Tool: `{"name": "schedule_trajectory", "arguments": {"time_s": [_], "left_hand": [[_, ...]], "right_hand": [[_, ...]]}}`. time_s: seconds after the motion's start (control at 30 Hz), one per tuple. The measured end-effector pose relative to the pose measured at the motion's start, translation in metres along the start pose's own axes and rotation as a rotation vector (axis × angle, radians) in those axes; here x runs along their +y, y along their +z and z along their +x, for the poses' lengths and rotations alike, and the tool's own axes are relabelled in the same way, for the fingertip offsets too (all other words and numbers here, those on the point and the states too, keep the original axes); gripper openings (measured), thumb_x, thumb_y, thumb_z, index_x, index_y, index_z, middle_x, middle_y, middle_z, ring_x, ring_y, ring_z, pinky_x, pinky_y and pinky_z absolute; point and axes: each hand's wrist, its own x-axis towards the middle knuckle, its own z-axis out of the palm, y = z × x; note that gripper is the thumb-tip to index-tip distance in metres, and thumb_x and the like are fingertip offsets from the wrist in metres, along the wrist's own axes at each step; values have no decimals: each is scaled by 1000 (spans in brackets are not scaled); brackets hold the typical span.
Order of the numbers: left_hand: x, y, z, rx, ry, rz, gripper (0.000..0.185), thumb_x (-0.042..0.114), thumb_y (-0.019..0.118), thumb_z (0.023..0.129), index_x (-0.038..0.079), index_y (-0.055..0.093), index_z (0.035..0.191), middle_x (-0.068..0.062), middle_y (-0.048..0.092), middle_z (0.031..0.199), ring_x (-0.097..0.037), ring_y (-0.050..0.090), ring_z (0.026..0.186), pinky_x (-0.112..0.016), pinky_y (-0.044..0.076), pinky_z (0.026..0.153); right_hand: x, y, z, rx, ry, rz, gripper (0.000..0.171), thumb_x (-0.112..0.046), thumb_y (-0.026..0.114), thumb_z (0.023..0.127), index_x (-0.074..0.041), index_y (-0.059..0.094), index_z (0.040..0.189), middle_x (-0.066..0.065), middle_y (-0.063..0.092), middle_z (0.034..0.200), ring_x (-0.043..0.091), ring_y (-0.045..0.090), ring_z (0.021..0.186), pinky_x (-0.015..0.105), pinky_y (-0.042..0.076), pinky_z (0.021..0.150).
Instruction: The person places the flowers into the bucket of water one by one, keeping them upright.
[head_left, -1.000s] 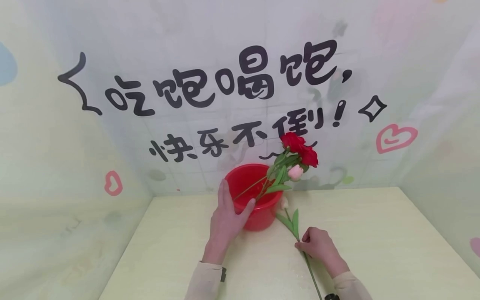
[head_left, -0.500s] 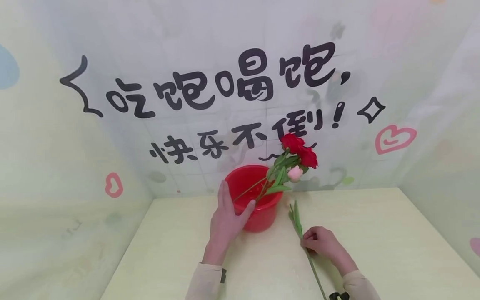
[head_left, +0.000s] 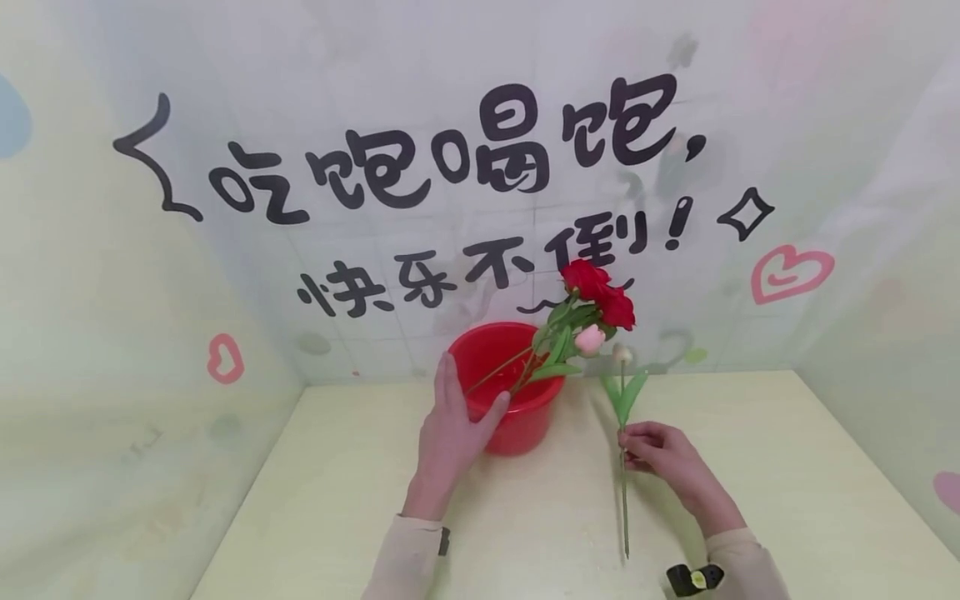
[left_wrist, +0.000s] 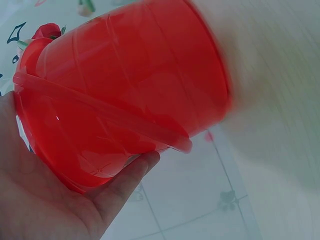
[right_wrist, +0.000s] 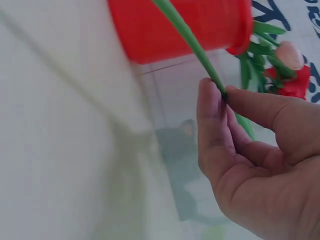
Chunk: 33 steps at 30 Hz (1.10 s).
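Observation:
A red plastic bucket stands near the back wall, with my left hand holding its rim at the near left side. In the left wrist view the bucket's handle hangs against its side, close to my thumb. Red roses and a pink tulip lean to the right out of the bucket. To the right of the bucket, my right hand pinches a pale artificial tulip by its green stem below the leaves. The tulip stands upright, bloom up. In the right wrist view thumb and fingers meet on the stem.
The light wooden table runs back to a printed cloth wall with black lettering. Cloth walls also close in the left and right sides. A black wrist strap sits at the right sleeve.
My right hand has moved right and slightly up. The tulip has turned from slanting toward the bucket to upright, and its lower stem end now shows. My left hand has stayed on the bucket.

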Motion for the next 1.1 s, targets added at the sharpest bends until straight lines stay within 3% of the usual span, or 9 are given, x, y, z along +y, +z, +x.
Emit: {"name": "schedule_trajectory", "arguments": {"time_s": [0.17,0.33,0.83,1.1], "left_hand": [[-1,2,1,1,10,-1,116,65,72,90,20,3,171,-7,32,168,-36,68,117,-49,64,82],[-1,-1,2,5,0,1,116,65,72,90,21,2,171,-7,35,166,-37,69,115,-49,65,81],[-5,2,-2,-1,-22,13,116,65,72,90,23,1,171,-5,33,167,-36,70,111,-47,65,80],[-3,1,-1,15,14,8,114,66,70,91,18,5,171,-7,34,167,-35,71,106,-47,65,78]], "right_hand": [[-29,-12,-1,92,-99,67,39,-7,59,108,22,50,134,2,72,102,12,72,90,27,62,85],[-56,-8,1,150,-181,162,36,-12,64,106,15,57,128,-6,74,98,10,74,88,26,62,85],[-104,23,9,291,-279,421,22,-13,69,103,0,60,118,-2,74,101,11,70,86,27,62,86],[-127,42,29,381,-406,469,25,-6,68,103,11,63,120,8,73,101,15,74,86,32,63,85]]}}
